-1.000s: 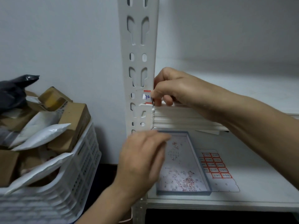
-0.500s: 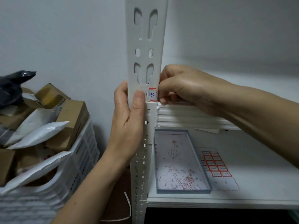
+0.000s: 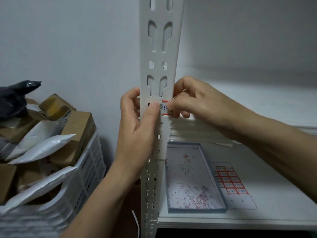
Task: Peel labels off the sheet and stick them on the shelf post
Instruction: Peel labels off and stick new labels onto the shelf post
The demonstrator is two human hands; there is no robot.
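Head view: left hand (image 3: 137, 131) wraps post (image 3: 160, 48), thumb pressed on its front face, just beside label (image 3: 165, 108) at its 9 o'clock. Right hand (image 3: 197, 103) curled, fingertips pinching label's 3 o'clock edge at the post corner. Label red-bordered, blue writing, mid-frame on post. Sheet (image 3: 231, 184) flat on shelf (image 3: 274, 194) at 4 o'clock, just beside box lid (image 3: 197, 210). Crate (image 3: 85, 177) of parcels at 8 o'clock
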